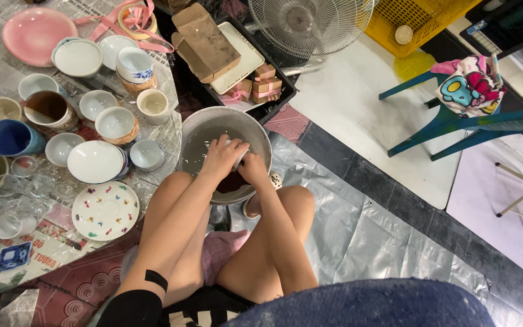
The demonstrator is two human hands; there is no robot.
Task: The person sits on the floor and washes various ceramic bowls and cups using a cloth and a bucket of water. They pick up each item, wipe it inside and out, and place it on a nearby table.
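Both hands work inside a round metal basin (201, 130) that sits on the floor between the person's knees, holding a little water. The left hand (222, 156) curls over a small white cup (239, 154), fingers wrapped around its near side. The right hand (253, 169) closes on the same cup from the right, so the two hands press together around it, low in the near right part of the basin.

To the left, sheets of newspaper (61, 242) on the floor carry many ceramic pieces: a pink plate (34, 33) at the far left, white bowls, a blue cup (10, 138), and a white saucer with coloured specks (105, 211) nearest the left knee. Beyond the basin lie a brown cardboard box (204, 39) and a white fan (307, 21). A teal chair (455, 124) stands at the far right.
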